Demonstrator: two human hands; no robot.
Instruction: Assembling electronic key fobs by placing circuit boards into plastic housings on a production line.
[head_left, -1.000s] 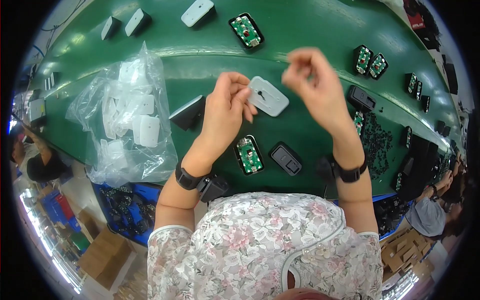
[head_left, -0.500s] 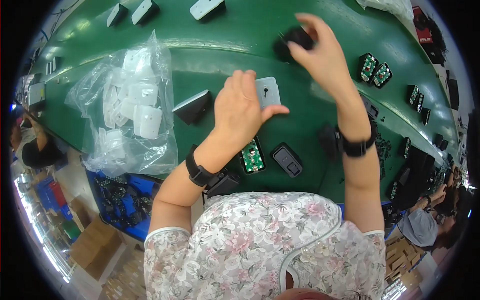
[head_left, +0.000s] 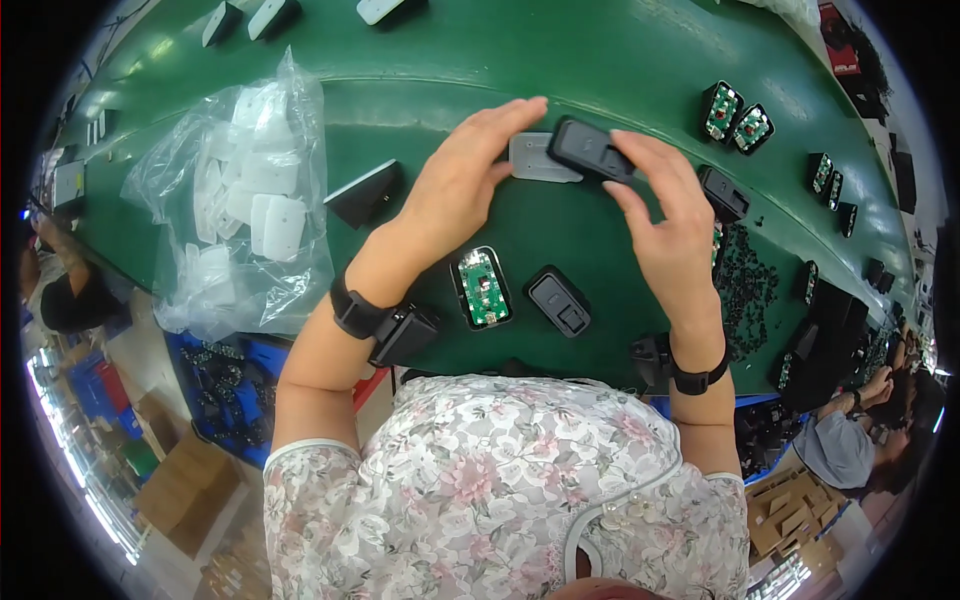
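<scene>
My left hand is at the left end of a pale grey plastic plate, its thumb and fingers around that end; part of the contact is hidden. My right hand grips a black plastic housing by its right end, thumb below and fingers above. The housing overlaps the plate's right end in view; I cannot tell whether they touch. Nearer to me lie an open black case with a green circuit board and a second black housing. A wedge-shaped black unit with a pale face stands left of my left hand.
A clear bag of white plates lies at the left. On the right are another black housing, scattered small black parts and open cases with boards. Finished-looking wedge units line the far side. A co-worker sits at right.
My right hand has come nearer and lower with the black housing, meeting the plate in view. My left hand has shifted slightly left, its fingers straighter. The plate has turned from upright to lengthwise.
</scene>
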